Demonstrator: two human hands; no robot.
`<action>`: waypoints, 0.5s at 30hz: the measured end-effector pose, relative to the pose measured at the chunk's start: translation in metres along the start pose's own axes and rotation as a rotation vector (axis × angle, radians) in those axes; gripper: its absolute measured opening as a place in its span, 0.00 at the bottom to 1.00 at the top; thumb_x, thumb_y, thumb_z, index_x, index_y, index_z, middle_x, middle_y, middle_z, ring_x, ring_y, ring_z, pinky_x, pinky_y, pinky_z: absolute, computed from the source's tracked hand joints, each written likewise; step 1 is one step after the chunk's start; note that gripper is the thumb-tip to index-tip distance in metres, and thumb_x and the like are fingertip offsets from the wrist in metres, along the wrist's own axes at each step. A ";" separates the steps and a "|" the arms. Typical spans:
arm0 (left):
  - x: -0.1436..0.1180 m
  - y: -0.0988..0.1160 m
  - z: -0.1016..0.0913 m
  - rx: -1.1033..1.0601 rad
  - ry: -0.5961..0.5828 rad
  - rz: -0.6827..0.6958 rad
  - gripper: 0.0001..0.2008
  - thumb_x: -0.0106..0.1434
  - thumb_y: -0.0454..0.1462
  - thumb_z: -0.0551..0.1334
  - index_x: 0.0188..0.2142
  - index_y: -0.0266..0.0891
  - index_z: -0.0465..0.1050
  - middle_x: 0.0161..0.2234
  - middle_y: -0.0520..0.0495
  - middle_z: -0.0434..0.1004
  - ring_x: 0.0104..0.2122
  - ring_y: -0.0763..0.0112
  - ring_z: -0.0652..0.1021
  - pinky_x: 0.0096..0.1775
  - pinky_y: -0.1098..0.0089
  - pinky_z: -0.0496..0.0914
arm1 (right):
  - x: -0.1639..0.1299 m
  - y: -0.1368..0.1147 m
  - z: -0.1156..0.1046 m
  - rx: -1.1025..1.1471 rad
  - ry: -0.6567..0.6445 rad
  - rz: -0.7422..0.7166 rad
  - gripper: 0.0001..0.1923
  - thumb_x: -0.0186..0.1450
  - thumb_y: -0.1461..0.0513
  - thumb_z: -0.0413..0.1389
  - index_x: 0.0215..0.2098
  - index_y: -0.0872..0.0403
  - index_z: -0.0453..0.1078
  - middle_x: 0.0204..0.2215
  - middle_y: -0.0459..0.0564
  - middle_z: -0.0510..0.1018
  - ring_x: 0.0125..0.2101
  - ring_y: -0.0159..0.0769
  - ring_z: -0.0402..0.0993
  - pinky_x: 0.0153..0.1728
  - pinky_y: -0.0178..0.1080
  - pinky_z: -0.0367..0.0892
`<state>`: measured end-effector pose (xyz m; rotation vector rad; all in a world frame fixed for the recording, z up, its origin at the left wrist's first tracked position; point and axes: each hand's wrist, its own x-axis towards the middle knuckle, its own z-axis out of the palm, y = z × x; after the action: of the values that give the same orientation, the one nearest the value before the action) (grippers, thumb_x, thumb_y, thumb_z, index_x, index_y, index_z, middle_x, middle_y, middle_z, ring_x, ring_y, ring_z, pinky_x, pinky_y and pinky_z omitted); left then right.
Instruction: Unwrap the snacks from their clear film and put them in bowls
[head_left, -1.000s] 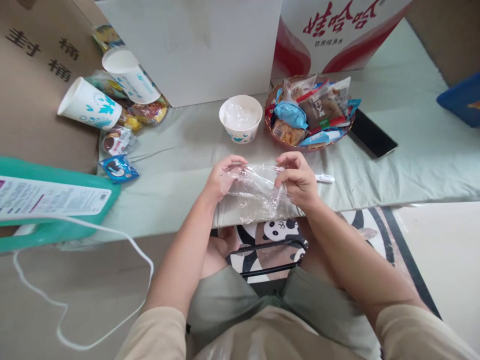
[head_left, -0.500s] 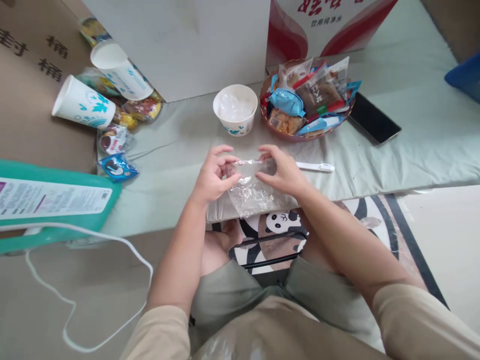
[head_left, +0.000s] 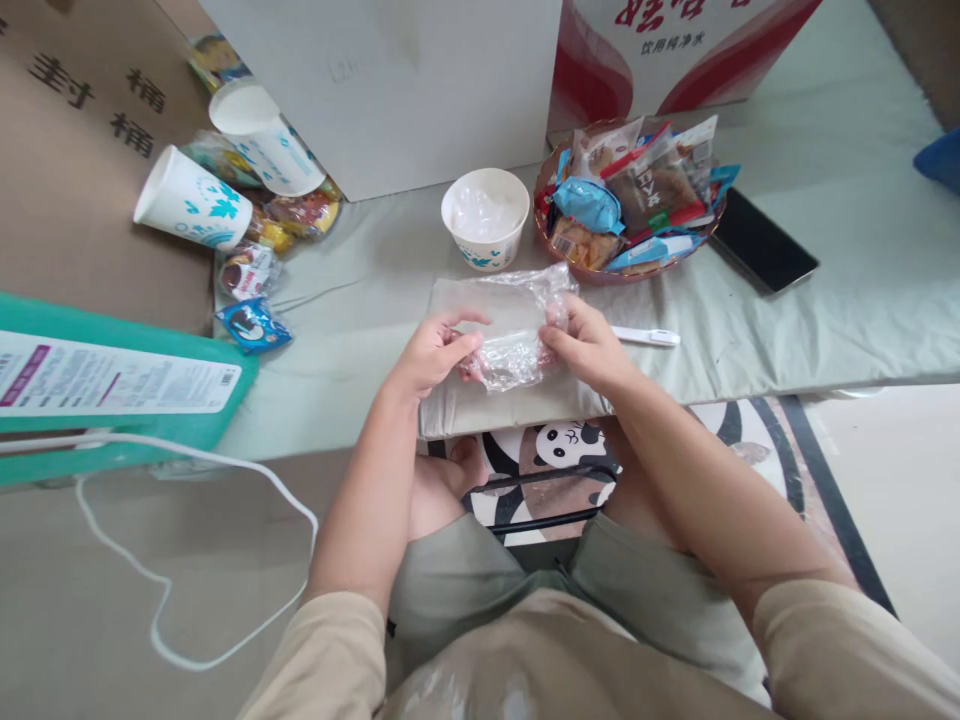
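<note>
A crinkled clear plastic bag (head_left: 510, 350) is stretched between my two hands over the front edge of the cloth-covered surface. My left hand (head_left: 439, 350) grips its left side, the thumb on top and the other fingers partly under the film. On the right side, my right hand (head_left: 583, 340) pinches the plastic between thumb and fingers. Just beyond the bag stands a white paper bowl (head_left: 487, 250) with clear plastic inside it. A white plastic utensil-like strip (head_left: 646, 336) lies beside my right hand, its left end hidden behind that hand.
A bowl of wrapped snacks (head_left: 577, 268) and a black phone (head_left: 761, 240) are at the right. Paper cups (head_left: 195, 200) and snack packets (head_left: 253, 325) lie at the left, near a green container (head_left: 236, 390). Boxes (head_left: 420, 110) stand behind. A white cable (head_left: 247, 465) loops lower left.
Both hands have closed on the plastic bag. The bag has been raised and spread, its upper edge now farther from me. The whole view has shifted slightly.
</note>
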<state>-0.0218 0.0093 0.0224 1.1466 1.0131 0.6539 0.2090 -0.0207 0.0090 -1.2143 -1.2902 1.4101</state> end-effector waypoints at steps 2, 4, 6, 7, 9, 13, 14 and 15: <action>-0.003 0.003 -0.004 -0.048 0.023 0.023 0.21 0.53 0.44 0.72 0.45 0.40 0.75 0.16 0.59 0.72 0.15 0.73 0.74 0.18 0.75 0.67 | -0.003 0.000 -0.002 0.142 -0.025 0.027 0.14 0.62 0.54 0.60 0.43 0.47 0.63 0.20 0.37 0.68 0.20 0.31 0.67 0.23 0.35 0.64; -0.003 0.005 -0.006 -0.143 0.057 0.081 0.17 0.49 0.43 0.72 0.38 0.40 0.76 0.16 0.58 0.71 0.15 0.74 0.73 0.20 0.74 0.68 | -0.004 -0.001 -0.004 0.271 -0.073 0.054 0.18 0.61 0.55 0.61 0.47 0.45 0.63 0.24 0.39 0.71 0.22 0.32 0.70 0.26 0.36 0.68; -0.002 0.006 -0.007 -0.207 0.077 0.130 0.13 0.48 0.45 0.71 0.29 0.40 0.76 0.18 0.54 0.72 0.17 0.73 0.74 0.22 0.71 0.69 | -0.002 -0.003 -0.005 0.372 -0.093 0.082 0.20 0.57 0.54 0.62 0.46 0.46 0.64 0.32 0.43 0.75 0.29 0.34 0.75 0.31 0.39 0.73; -0.001 0.006 -0.007 -0.211 0.084 0.151 0.14 0.49 0.48 0.69 0.26 0.39 0.76 0.20 0.51 0.73 0.19 0.72 0.74 0.24 0.69 0.70 | -0.001 -0.004 -0.006 0.409 -0.095 0.104 0.21 0.56 0.52 0.61 0.45 0.46 0.65 0.36 0.44 0.75 0.32 0.36 0.76 0.34 0.41 0.75; 0.001 0.005 -0.007 -0.126 0.113 0.203 0.18 0.54 0.52 0.63 0.23 0.39 0.77 0.24 0.47 0.75 0.24 0.70 0.75 0.27 0.67 0.72 | 0.001 -0.007 -0.006 0.434 -0.073 0.161 0.23 0.57 0.47 0.59 0.47 0.45 0.64 0.37 0.46 0.74 0.33 0.38 0.76 0.35 0.44 0.75; 0.002 -0.001 -0.011 0.294 0.255 0.309 0.08 0.55 0.40 0.64 0.29 0.38 0.80 0.33 0.46 0.77 0.30 0.72 0.76 0.33 0.69 0.72 | 0.004 -0.008 -0.001 0.277 -0.025 0.261 0.29 0.55 0.48 0.64 0.50 0.45 0.62 0.33 0.42 0.69 0.30 0.34 0.72 0.31 0.39 0.72; 0.001 -0.003 -0.012 0.360 0.279 0.317 0.07 0.53 0.36 0.64 0.32 0.39 0.80 0.35 0.47 0.77 0.31 0.73 0.76 0.34 0.70 0.72 | 0.004 -0.008 0.001 0.266 -0.024 0.285 0.29 0.54 0.48 0.64 0.50 0.45 0.61 0.33 0.42 0.69 0.30 0.34 0.73 0.31 0.39 0.72; 0.001 -0.005 -0.013 0.399 0.291 0.315 0.08 0.53 0.33 0.63 0.33 0.39 0.79 0.36 0.47 0.76 0.31 0.73 0.76 0.35 0.70 0.72 | 0.004 -0.008 0.004 0.270 -0.025 0.302 0.30 0.54 0.48 0.64 0.50 0.45 0.61 0.35 0.43 0.70 0.32 0.34 0.73 0.32 0.39 0.72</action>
<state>-0.0335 0.0141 0.0161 1.6139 1.2584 0.9142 0.2044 -0.0164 0.0163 -1.2428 -0.9202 1.7560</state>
